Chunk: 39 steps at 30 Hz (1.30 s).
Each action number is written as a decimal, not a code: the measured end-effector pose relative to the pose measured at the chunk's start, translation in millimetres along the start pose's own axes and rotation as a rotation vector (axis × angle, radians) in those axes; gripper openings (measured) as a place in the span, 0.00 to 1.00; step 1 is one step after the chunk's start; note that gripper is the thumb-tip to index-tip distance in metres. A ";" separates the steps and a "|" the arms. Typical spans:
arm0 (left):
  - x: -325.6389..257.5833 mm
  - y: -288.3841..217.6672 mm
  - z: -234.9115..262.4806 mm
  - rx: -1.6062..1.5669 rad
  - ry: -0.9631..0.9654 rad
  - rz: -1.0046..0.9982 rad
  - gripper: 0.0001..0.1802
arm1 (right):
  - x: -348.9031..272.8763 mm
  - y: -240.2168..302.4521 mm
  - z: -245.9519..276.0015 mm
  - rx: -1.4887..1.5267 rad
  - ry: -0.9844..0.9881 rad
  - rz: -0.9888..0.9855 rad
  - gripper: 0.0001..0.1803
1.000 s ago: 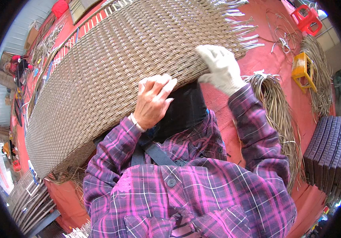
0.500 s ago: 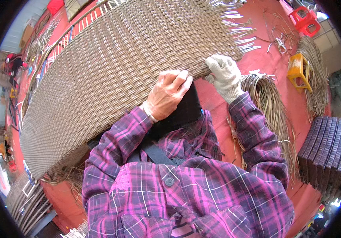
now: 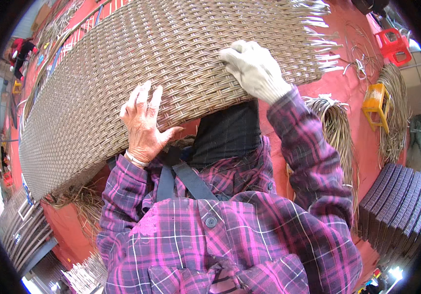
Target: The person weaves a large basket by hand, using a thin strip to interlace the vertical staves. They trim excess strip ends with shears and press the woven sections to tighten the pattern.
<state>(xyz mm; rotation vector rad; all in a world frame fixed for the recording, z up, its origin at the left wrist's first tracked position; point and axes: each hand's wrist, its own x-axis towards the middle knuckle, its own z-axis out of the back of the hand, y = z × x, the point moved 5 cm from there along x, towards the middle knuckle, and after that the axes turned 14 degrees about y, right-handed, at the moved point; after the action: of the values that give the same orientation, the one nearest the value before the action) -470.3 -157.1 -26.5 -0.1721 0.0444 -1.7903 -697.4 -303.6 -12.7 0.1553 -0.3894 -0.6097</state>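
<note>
A large brown woven wicker panel [image 3: 112, 88] slants across the space in front of me, with loose strand ends fringing its far right end. My bare left hand [image 3: 144, 125] lies over the panel's near edge, fingers spread and thumb out to the side, holding nothing. My right hand [image 3: 254, 71], in a white knit glove, is over the panel's surface farther right. Its fingers are curled and pressed together with their tips near the weave. Whatever they pinch, if anything, is hidden.
To the right hang or lie bundles of brown strands [image 3: 335, 122], with a yellow stool [image 3: 376, 107] and a red stool [image 3: 393, 47] beyond. Dark stacked slats [image 3: 396, 206] stand at the lower right. Red sheeting [image 3: 68, 240] covers the floor. A person [image 3: 23, 56] is far left.
My left hand has moved left along the panel's edge and its fingers have spread. The right hand has shifted up and left, from the edge onto the panel's surface.
</note>
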 end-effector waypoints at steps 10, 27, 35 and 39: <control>10.6 -19.5 -8.0 0.118 0.125 -0.135 0.47 | -11.3 8.0 28.9 -0.080 -0.100 0.048 0.04; -0.6 -7.4 -3.5 -0.004 0.130 -0.167 0.47 | -84.9 -20.9 60.0 -0.215 -0.208 -0.241 0.21; -105.3 112.8 19.5 0.028 0.044 0.277 0.55 | 48.5 113.5 -31.4 0.132 0.126 0.234 0.38; -145.3 149.2 29.4 0.017 0.099 0.435 0.50 | 91.2 182.0 -68.3 0.121 0.203 0.412 0.42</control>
<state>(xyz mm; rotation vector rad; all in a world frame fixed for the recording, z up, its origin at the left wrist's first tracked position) -290.7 -47.7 -29.3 -0.0554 0.1280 -1.3632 -505.8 -207.4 -0.6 0.2427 -0.2506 -0.1614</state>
